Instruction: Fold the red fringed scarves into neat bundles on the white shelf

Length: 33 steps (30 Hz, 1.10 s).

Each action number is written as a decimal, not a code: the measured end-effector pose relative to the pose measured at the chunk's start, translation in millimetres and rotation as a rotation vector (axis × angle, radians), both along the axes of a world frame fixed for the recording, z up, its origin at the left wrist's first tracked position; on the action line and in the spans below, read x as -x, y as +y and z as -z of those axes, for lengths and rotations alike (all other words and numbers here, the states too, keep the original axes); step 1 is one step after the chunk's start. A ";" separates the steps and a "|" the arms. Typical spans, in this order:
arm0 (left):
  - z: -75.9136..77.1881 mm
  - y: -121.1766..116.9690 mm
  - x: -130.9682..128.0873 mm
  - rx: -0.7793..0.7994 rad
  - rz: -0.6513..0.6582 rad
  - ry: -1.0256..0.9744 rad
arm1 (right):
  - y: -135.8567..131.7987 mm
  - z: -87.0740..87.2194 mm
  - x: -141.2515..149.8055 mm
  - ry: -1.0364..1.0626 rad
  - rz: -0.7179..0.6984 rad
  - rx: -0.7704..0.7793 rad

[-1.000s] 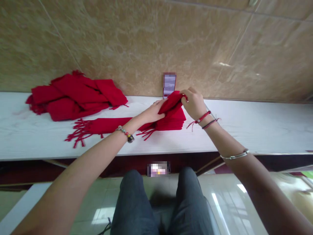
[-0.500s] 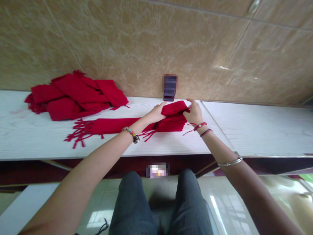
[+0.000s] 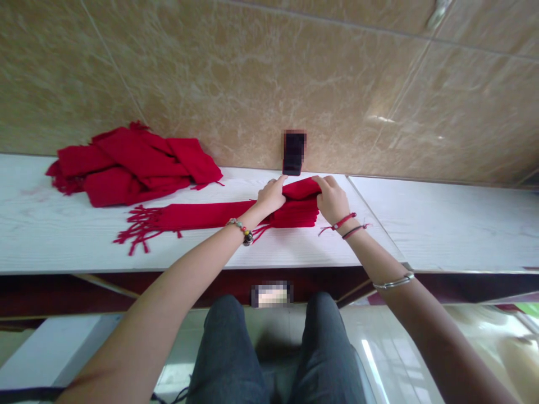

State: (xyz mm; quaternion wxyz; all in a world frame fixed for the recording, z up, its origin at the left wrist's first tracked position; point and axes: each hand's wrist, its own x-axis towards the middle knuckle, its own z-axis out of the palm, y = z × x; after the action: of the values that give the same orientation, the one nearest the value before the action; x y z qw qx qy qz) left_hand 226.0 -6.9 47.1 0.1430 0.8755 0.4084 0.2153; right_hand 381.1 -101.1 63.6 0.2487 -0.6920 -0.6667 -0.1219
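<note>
A red scarf [image 3: 300,189] lies folded in a narrow bundle on the white bench, and both my hands are on it. My left hand [image 3: 272,196] grips its left end, thumb at the far side. At the right end, my right hand [image 3: 333,197] pinches the fold with thumb and fingers. Just below are stacked red folds [image 3: 297,216] with layered edges. A flat red length with a fringed end [image 3: 202,216] stretches left from under my left wrist; whether it joins the folded part is hidden.
A heap of red scarves [image 3: 130,168] lies at the bench's far left, against the tan marble wall [image 3: 236,84]. A dark phone [image 3: 293,154] leans on the wall behind my hands. My knees are below the white bench [image 3: 446,224], near a pixelated object [image 3: 272,294].
My right fingers have come down and closed over the right end of the top fold. My left hand has shifted slightly right along the scarf.
</note>
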 end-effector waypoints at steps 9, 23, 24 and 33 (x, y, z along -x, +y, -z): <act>-18.5 -2.8 21.7 -0.113 0.346 0.174 | 0.6 -1.1 -38.4 -0.097 -0.278 0.231; -49.1 83.8 25.5 -0.079 0.143 0.366 | 143.2 -25.7 -44.2 -0.583 0.010 0.474; -45.8 88.6 23.3 -0.076 0.142 0.383 | 148.6 -22.8 -44.8 -0.625 0.024 0.474; -22.3 99.9 21.1 -0.088 0.312 0.433 | 169.2 7.5 -67.9 -0.662 0.104 0.445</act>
State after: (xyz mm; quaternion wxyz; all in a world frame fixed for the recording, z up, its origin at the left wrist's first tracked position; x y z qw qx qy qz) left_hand 204.9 93.1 69.4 0.0456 0.9588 0.2799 0.0159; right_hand 449.0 68.0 56.0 -0.1417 -0.6852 -0.6848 -0.2035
